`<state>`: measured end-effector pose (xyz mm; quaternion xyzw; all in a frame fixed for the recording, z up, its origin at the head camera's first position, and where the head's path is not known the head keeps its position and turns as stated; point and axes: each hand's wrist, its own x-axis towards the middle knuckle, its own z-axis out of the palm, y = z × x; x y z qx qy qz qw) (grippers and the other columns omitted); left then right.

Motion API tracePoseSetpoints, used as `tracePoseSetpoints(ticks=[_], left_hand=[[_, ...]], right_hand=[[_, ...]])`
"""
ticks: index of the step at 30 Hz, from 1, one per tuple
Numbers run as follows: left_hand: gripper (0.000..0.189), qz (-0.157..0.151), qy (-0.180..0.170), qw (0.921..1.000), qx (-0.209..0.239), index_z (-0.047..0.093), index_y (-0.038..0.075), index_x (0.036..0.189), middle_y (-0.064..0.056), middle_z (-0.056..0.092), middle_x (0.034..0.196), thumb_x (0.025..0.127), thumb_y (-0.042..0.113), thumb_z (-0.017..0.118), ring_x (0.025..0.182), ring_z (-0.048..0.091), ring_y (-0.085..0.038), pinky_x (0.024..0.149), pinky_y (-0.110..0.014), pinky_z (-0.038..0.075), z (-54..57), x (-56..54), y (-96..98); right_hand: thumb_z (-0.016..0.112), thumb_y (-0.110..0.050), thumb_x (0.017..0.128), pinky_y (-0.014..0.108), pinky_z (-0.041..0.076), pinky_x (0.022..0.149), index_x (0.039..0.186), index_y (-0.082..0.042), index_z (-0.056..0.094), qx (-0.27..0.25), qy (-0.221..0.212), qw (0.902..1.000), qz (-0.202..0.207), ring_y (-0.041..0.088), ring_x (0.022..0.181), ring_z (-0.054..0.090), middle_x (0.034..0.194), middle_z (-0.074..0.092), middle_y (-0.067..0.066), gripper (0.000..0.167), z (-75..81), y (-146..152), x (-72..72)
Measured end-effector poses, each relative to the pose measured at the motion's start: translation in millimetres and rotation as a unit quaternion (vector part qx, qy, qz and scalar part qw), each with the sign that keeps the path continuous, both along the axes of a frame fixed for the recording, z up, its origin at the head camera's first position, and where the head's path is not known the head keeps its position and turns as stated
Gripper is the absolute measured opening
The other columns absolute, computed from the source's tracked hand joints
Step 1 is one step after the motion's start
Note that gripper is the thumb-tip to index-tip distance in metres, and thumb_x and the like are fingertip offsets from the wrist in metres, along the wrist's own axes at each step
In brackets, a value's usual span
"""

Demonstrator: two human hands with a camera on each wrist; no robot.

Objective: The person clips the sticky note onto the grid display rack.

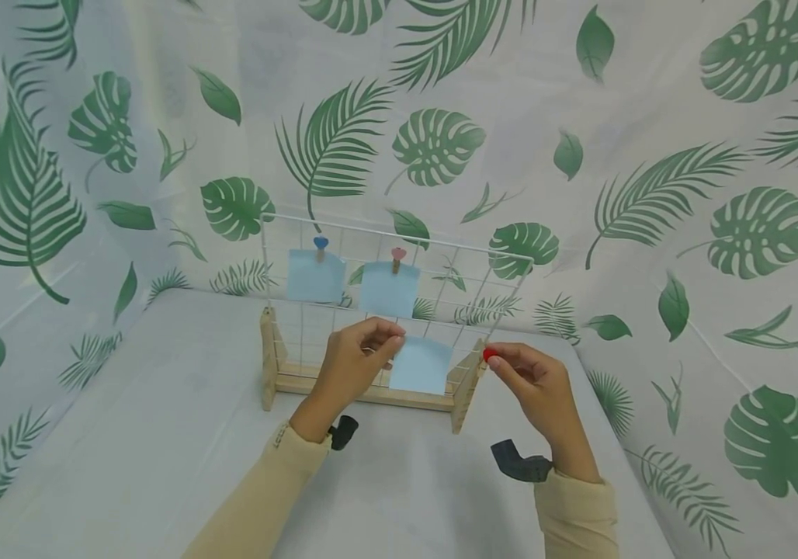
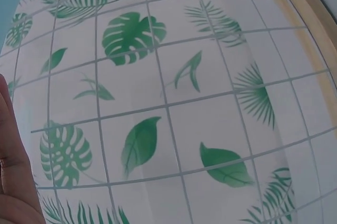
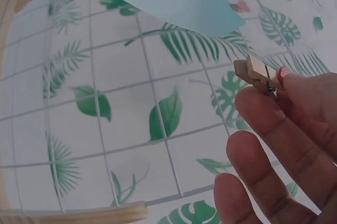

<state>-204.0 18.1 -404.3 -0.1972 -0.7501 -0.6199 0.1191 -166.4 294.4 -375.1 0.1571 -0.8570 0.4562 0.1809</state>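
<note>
My left hand pinches a light blue sheet of paper by its upper left corner, in front of the lower part of a white wire grid. Between thumb and forefinger, my right hand holds a wooden clothespin with a red top, to the right of the sheet and apart from it. In the right wrist view the clothespin's tips point away from the fingers. Only part of the left hand shows at the edge of the left wrist view.
Two more blue sheets hang on the upper grid, one under a clothespin with a blue heart, the other under a pink-heart clothespin. A wooden base carries the grid on a white table. Leaf-patterned sheeting surrounds it.
</note>
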Motion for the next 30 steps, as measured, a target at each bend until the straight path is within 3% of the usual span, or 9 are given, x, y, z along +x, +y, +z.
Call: tracePoseSetpoints(ticks=[3, 10, 30], left_hand=[[0.007, 0.0, 0.002, 1.0, -0.003, 0.078, 0.003, 0.108, -0.008, 0.078, 0.093, 0.103, 0.007, 0.074, 0.07, 0.072, -0.014, 0.069, -0.044, 0.067, 0.9, -1.0, 1.1], [0.008, -0.006, 0.003, 1.0, -0.005, 0.078, 0.003, 0.109, -0.007, 0.078, 0.094, 0.103, 0.007, 0.074, 0.073, 0.072, -0.014, 0.068, -0.028, 0.065, 2.8, -3.0, 4.3], [0.009, -0.02, 0.03, 0.9992, -0.017, 0.077, 0.001, 0.109, -0.01, 0.08, 0.096, 0.104, 0.007, 0.073, 0.076, 0.076, -0.02, 0.07, -0.03, 0.066, 15.7, -9.4, 9.4]], right_hand=[[0.071, 0.004, 0.101, 0.01, 0.055, 0.086, 0.116, 0.007, 0.077, 0.002, 0.0, 1.0, -0.001, -0.007, 0.095, 0.067, 0.108, 0.078, 0.022, 0.016, 0.8, 0.8, -0.3], [0.072, 0.003, 0.101, 0.011, 0.054, 0.084, 0.119, 0.005, 0.077, 0.02, 0.01, 0.9998, -0.003, -0.008, 0.096, 0.066, 0.109, 0.079, 0.02, 0.02, 2.4, 2.4, -1.5], [0.073, 0.006, 0.098, 0.009, 0.054, 0.084, 0.114, 0.006, 0.077, 0.042, 0.035, 0.9982, 0.022, -0.006, 0.095, 0.064, 0.107, 0.079, 0.02, 0.017, 18.6, -0.7, -4.9]])
